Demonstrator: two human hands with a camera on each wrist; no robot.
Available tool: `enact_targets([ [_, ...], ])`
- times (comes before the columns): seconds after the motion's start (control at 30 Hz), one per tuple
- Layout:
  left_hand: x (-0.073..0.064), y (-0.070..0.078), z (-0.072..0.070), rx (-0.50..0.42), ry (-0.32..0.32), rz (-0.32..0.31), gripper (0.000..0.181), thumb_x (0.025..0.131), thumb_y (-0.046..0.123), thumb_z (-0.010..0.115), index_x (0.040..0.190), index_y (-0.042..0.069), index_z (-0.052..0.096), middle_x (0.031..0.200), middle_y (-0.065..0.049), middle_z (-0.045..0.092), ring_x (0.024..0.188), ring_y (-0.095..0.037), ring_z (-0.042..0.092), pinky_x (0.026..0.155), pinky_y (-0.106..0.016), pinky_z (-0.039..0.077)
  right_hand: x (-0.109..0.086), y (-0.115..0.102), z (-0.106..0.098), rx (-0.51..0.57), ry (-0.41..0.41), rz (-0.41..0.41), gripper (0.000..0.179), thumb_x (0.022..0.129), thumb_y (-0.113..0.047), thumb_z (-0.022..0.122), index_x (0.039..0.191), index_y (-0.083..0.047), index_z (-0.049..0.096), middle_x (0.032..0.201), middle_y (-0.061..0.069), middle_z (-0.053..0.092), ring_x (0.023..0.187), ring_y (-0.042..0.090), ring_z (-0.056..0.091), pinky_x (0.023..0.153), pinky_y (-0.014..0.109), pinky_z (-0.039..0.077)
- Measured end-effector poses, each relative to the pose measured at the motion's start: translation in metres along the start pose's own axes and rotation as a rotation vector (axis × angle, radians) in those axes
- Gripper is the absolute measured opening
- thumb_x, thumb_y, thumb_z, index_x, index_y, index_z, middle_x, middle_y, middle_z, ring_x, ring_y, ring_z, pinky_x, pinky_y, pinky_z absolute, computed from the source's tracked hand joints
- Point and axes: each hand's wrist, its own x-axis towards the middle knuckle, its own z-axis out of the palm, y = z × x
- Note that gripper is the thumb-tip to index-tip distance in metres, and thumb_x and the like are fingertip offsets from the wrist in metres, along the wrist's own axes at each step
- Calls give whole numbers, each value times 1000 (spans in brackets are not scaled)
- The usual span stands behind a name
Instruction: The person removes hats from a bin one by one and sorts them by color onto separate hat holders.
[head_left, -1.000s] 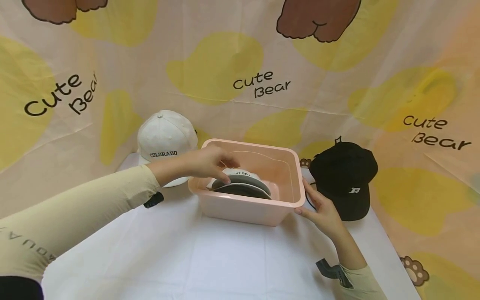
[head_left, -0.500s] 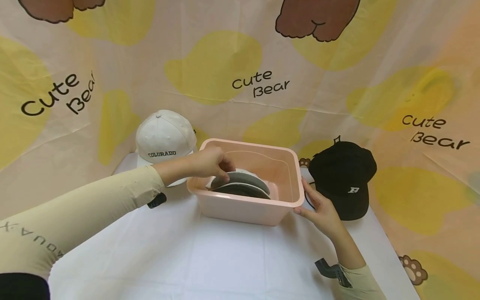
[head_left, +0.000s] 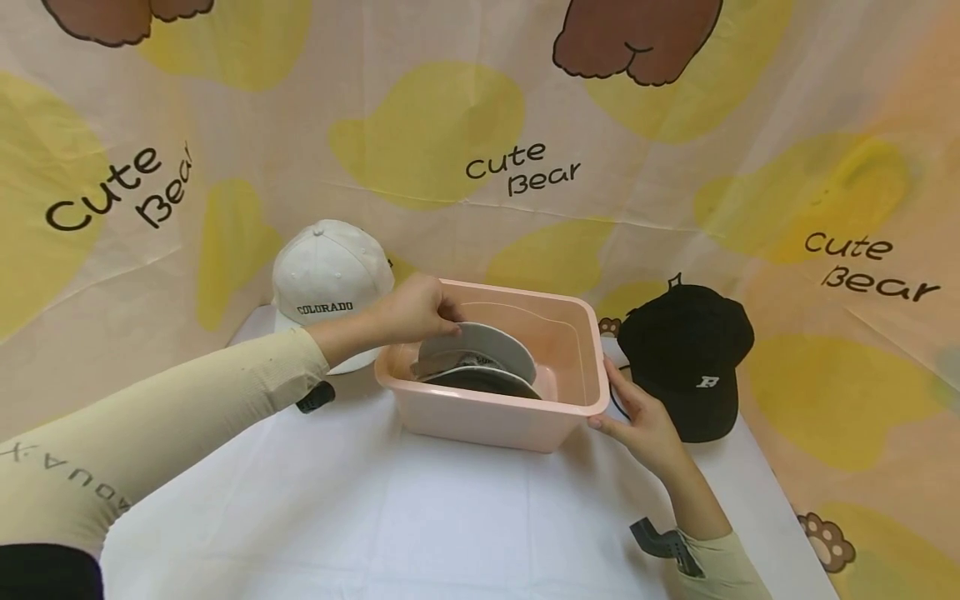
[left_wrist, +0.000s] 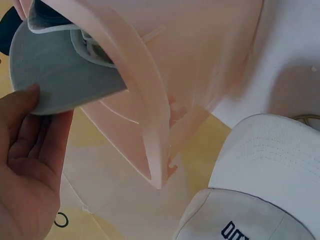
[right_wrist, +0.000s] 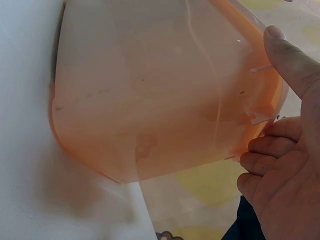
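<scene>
- The grey brim (head_left: pixel 495 342) is being pinched at its edge by the left hand (head_left: pixel 420 312), thumb on one face and fingers against the other.
- The cap to which this brim seems to belong is being held partly within the pink bin (head_left: pixel 480 423), at the left end.
- A light load is being presumed: stiffish brim, soft crown likely to sag, nothing fragile. The brim edge is being judged a sound place to grip, little slipping being expected from fabric.
- The bin is being held at its right rim by the right hand (head_left: pixel 648 429), between thumb and curled fingers; thin, smooth, easily shoved plastic is being supposed.
- In the bin, a dark brim (head_left: pixel 480 383) is also being contained, nearer the front wall; whatever lies beneath is being hidden.
- Outside, the bin is being flanked by a white cap (head_left: pixel 330 271) and a black cap (head_left: pixel 686 350).
</scene>
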Motion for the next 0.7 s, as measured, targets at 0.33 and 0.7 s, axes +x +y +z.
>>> enact_targets([
  [0.33,-4,12,-23,-42,107,11,5,85,9,82,88,5,82,80,-2,79,70,-10,71,62,-22,58,0,0,-1,7,1,-1,94,82,-5,85,161,-16,33,166,7,31,150,10,30,111,10,34],
  [0.7,-15,18,-57,-106,219,-25,4,88,12,81,91,11,82,83,0,79,78,-13,71,68,-24,57,0,-1,0,5,0,9,95,82,-5,86,161,-17,34,165,6,33,150,8,32,110,11,35],
])
